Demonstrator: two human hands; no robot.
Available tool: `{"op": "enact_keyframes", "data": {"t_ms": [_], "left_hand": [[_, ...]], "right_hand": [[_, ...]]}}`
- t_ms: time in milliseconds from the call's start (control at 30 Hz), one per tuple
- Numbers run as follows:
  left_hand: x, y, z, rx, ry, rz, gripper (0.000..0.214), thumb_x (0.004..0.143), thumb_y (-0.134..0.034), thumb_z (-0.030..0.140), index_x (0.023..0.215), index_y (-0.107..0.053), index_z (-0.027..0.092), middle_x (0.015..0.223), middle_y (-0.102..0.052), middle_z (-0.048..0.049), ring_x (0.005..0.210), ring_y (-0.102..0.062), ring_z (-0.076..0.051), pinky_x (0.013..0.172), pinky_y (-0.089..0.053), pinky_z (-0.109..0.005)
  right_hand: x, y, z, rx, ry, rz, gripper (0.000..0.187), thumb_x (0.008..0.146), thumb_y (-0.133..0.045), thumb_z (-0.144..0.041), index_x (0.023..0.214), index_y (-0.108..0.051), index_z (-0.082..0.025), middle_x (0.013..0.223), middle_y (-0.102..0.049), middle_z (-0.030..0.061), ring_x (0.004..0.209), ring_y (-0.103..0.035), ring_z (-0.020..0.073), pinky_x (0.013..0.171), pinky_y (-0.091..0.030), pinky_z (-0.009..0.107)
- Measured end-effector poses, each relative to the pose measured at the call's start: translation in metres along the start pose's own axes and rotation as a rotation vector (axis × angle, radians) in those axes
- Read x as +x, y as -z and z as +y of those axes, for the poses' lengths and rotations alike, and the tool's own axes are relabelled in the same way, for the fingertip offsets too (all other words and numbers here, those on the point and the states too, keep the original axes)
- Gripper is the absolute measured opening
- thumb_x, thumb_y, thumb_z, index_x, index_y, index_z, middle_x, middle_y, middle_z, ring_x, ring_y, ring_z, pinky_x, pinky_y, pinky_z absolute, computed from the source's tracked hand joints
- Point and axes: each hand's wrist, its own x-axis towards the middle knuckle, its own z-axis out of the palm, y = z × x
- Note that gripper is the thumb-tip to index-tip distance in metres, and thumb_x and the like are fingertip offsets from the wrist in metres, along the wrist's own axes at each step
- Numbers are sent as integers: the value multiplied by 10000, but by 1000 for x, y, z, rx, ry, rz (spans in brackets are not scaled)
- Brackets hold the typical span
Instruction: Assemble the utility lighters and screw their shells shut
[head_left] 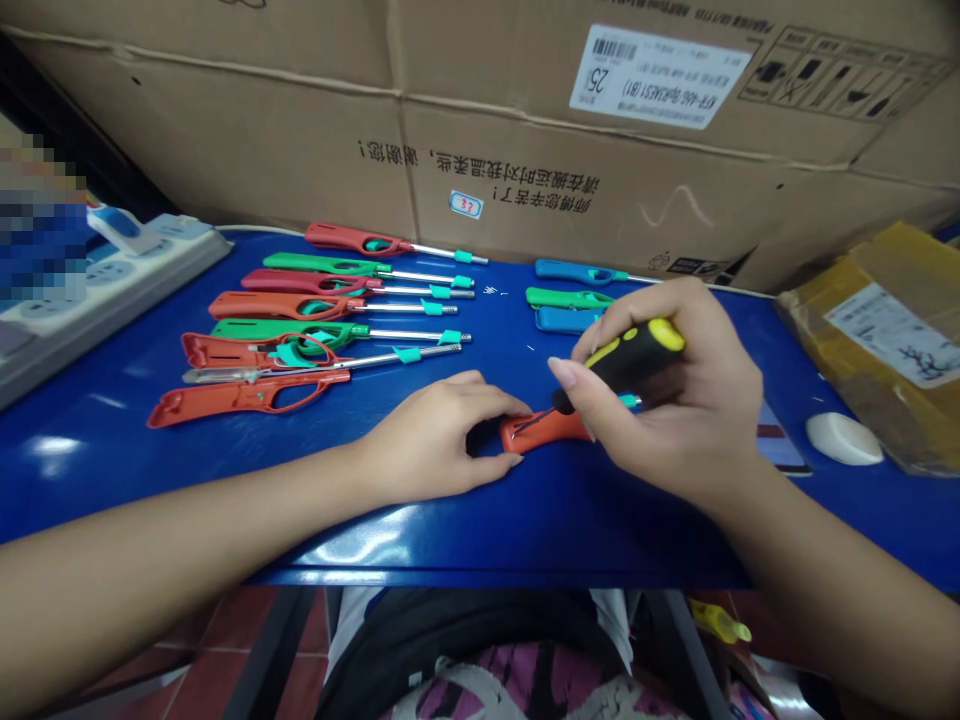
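Note:
My left hand (457,435) pinches the near end of an orange gas lighter (551,428) lying on the blue table. In my right hand (675,400) is a black and yellow screwdriver (626,360), its thin shaft slanting down to the lighter's handle. My right hand covers the lighter's far part. To the left lie several long lighters in a column, among them a green one (300,330) and a red one (352,238). Below them an opened orange lighter shows its casing half (247,397) apart from the metal tube (405,355).
Behind the table stands a large cardboard box (495,110). A blue lighter (577,270) and others lie back right. On the left is a power strip (112,270); at right are a white rounded object (844,439) and a taped carton (885,340).

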Motion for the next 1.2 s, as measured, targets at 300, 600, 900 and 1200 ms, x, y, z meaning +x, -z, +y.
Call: {"op": "enact_keyframes", "data": {"t_ms": [300, 600, 900, 1200], "left_hand": [[0, -2, -3, 1, -22, 5, 361, 854, -732, 247, 1206, -695, 174, 1137, -747, -51, 1013, -649, -233, 909, -533, -384], [-1, -1, -1, 6, -29, 12, 333, 844, -742, 220, 1171, -697, 178, 1071, -748, -32, 972, -639, -219, 874, -526, -370], [1, 0, 0, -1, -30, 2, 276, 847, -748, 218, 1118, -700, 199, 1062, -745, -15, 966, -630, -203, 868, -508, -345], [0, -1, -1, 7, -33, 9, 356, 852, -745, 224, 1200, -676, 183, 1109, -744, -37, 987, -635, -211, 886, -516, -356]], "right_hand": [[-4, -3, -2, 112, -37, -3, 322, 804, -816, -240, 1056, -617, -270, 919, -657, -2, 702, -672, 157, 556, -579, 288], [-2, 2, 1, 157, 25, -106, 318, 915, -663, -229, 1215, -579, -293, 1131, -683, 38, 901, -719, 207, 838, -621, 388], [-1, 5, 3, 48, 238, -66, 263, 908, -732, -293, 1151, -636, -270, 960, -747, -4, 677, -709, 132, 639, -595, 257], [1, 13, 3, -25, 188, -86, 281, 954, -590, -208, 1221, -650, -269, 1074, -773, 32, 815, -747, 191, 687, -607, 315]]}}
